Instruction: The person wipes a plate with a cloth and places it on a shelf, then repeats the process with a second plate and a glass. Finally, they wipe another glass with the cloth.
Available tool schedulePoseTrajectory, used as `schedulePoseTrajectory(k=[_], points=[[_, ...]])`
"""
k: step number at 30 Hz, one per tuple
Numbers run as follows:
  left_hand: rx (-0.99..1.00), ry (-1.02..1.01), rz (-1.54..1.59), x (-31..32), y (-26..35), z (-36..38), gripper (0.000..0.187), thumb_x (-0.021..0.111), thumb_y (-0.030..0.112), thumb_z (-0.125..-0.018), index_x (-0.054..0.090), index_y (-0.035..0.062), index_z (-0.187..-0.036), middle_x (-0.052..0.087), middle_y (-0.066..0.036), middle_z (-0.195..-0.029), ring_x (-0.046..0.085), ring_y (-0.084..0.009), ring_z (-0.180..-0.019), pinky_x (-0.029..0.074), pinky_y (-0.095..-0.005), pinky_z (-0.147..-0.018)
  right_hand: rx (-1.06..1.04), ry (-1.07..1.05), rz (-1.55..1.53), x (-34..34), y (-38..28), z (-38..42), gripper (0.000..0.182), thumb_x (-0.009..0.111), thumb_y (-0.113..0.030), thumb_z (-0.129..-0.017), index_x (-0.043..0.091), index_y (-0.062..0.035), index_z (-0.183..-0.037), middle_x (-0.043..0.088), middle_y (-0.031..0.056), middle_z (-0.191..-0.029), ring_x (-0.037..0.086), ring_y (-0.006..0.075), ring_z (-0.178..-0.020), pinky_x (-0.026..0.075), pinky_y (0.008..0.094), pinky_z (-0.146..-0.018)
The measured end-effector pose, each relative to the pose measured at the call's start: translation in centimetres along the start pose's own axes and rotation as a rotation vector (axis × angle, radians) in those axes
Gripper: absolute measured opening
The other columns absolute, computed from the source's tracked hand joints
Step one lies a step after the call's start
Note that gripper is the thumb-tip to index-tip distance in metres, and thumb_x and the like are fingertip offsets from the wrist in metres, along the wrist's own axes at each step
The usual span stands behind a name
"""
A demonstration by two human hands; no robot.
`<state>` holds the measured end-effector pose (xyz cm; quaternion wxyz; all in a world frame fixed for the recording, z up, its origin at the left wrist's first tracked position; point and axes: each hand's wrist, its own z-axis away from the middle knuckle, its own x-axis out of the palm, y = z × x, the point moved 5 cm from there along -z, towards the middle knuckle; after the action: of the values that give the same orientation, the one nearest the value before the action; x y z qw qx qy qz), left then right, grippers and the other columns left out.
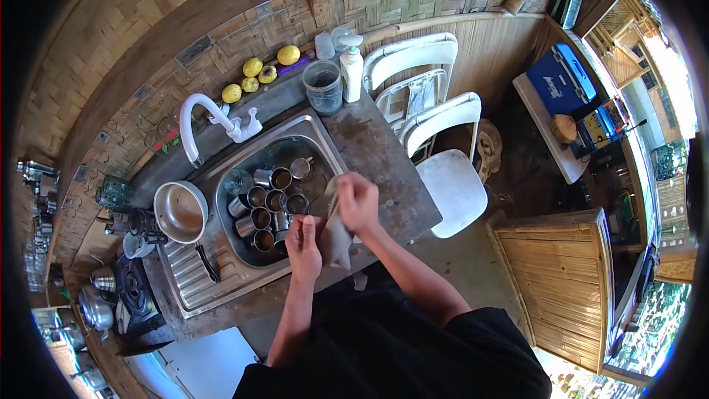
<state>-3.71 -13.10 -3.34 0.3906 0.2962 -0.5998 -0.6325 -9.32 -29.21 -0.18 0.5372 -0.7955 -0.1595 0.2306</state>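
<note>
Rustic home kitchen for sure: steel sink (221,266) full of metal cups (269,207), faucet (203,114) at 11 o'clock, gas stove (136,292) at 8, woven bamboo walls (111,22).

- The tabletop (384,170) is a dark, worn slab against the woven bamboo wall.
- A steel sink (221,266) with a ribbed drainboard is set into it.
- Many small steel cups (269,207) stand together inside the basin.
- A steel saucepan (179,211) rests on the drainboard, just beside the basin.
- A white faucet (203,114) rises behind the sink.
- A clear plastic jug (323,86) and a white pump bottle (352,72) stand touching at the far end.
- Yellow fruits (260,72) lie on the ledge behind.
</note>
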Motion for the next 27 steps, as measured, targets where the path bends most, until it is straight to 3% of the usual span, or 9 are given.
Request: schedulePoseTrajectory(k=[2, 3, 7, 10, 14, 17, 19, 22, 27], points=[[0.028, 0.092, 0.036, 0.9, 0.4, 0.5, 0.031, 0.051, 0.028, -0.110, 0.059, 0.0043, -0.092, 0.055, 0.003, -0.084, 0.046, -0.0056, -0.080, 0.040, -0.0238, -0.075, 0.394, 0.025, -0.236, -0.5, 3.7, 0.6, 0.036, 0.054, -0.026, -0.102, 0.062, -0.0002, -0.078, 0.052, 0.0075, -0.066, 0.051, 0.0129, -0.065, 0.042, 0.0340, -0.060], [0.039, 0.076, 0.069, 1.1, -0.2, 0.5, 0.030, 0.051, 0.028, -0.110, 0.059, 0.0044, -0.093, 0.057, 0.001, -0.087, 0.050, -0.0063, -0.085, 0.042, -0.0250, -0.079, 0.393, 0.008, -0.248, -0.6, 4.7, 0.6, 0.045, 0.049, -0.032, -0.107, 0.057, -0.0003, -0.076, 0.047, 0.0026, -0.066, 0.042, 0.0079, -0.070, 0.039, 0.0317, -0.061], [-0.065, 0.204, 0.508, 3.2, -0.1, 0.1, 0.027, 0.051, 0.029, -0.111, 0.058, 0.0059, -0.098, 0.058, 0.002, -0.092, 0.052, -0.0070, -0.086, 0.044, -0.0249, -0.083, 0.614, 0.165, -0.373, -1.4, 9.0, 3.2, 0.051, 0.050, -0.038, -0.107, 0.053, 0.0002, -0.074, 0.047, -0.0027, -0.068, 0.042, 0.0085, -0.069, 0.038, 0.0316, -0.061], [-0.059, 0.193, 0.457, 4.3, -0.1, -0.1, 0.028, 0.050, 0.029, -0.111, 0.057, 0.0060, -0.098, 0.057, 0.002, -0.090, 0.052, -0.0074, -0.083, 0.045, -0.0259, -0.082, 0.582, 0.277, -0.374, -2.4, 9.7, 3.1, 0.052, 0.050, -0.038, -0.108, 0.050, -0.0008, -0.072, 0.046, -0.0031, -0.068, 0.041, 0.0081, -0.068, 0.037, 0.0310, -0.060], [0.044, 0.072, 0.107, 4.1, -1.2, -0.3, 0.030, 0.054, 0.029, -0.109, 0.058, 0.0049, -0.092, 0.057, 0.005, -0.080, 0.046, -0.0017, -0.072, 0.035, -0.0211, -0.065, 0.265, -0.065, -0.285, -6.5, 6.1, -4.3, 0.045, 0.055, -0.031, -0.104, 0.051, -0.0007, -0.071, 0.045, -0.0022, -0.063, 0.040, 0.0071, -0.065, 0.035, 0.0311, -0.057], [0.125, 0.036, -0.096, 5.9, 3.7, -0.7, 0.030, 0.055, 0.029, -0.108, 0.062, 0.0056, -0.090, 0.060, 0.001, -0.081, 0.055, -0.0074, -0.074, 0.042, -0.0243, -0.071, 0.110, -0.369, -0.157, -7.9, 1.9, -6.5, 0.038, 0.058, -0.026, -0.100, 0.056, 0.0005, -0.073, 0.046, 0.0012, -0.061, 0.042, 0.0065, -0.064, 0.036, 0.0315, -0.056], [0.098, -0.066, -0.170, 7.1, 4.8, -1.6, 0.032, 0.055, 0.028, -0.108, 0.059, 0.0068, -0.084, 0.055, 0.004, -0.074, 0.050, -0.0049, -0.067, 0.039, -0.0227, -0.063, 0.040, -0.506, -0.103, -7.4, 0.0, -6.5, 0.034, 0.060, -0.024, -0.098, 0.060, 0.0009, -0.075, 0.047, 0.0034, -0.060, 0.043, 0.0058, -0.064, 0.037, 0.0317, -0.056], [0.228, -0.059, -0.139, 8.4, 6.0, -2.2, 0.036, 0.055, 0.027, -0.108, 0.052, 0.0101, -0.077, 0.045, 0.010, -0.067, 0.040, -0.0014, -0.060, 0.028, -0.0221, -0.053, 0.045, -0.444, -0.176, -7.7, -0.2, -6.4, 0.031, 0.062, -0.024, -0.097, 0.062, 0.0009, -0.078, 0.051, 0.0032, -0.062, 0.046, 0.0054, -0.065, 0.039, 0.0318, -0.056], [0.288, 0.215, 0.151, 8.7, 6.9, -3.2, 0.036, 0.054, 0.030, -0.109, 0.053, 0.0096, -0.079, 0.043, 0.010, -0.068, 0.035, -0.0017, -0.061, 0.026, -0.0229, -0.054, 0.366, 0.198, -0.451, -6.2, 3.3, -2.1, 0.042, 0.053, -0.031, -0.108, 0.056, -0.0035, -0.076, 0.045, -0.0061, -0.072, 0.037, 0.0061, -0.071, 0.033, 0.0263, -0.062]])
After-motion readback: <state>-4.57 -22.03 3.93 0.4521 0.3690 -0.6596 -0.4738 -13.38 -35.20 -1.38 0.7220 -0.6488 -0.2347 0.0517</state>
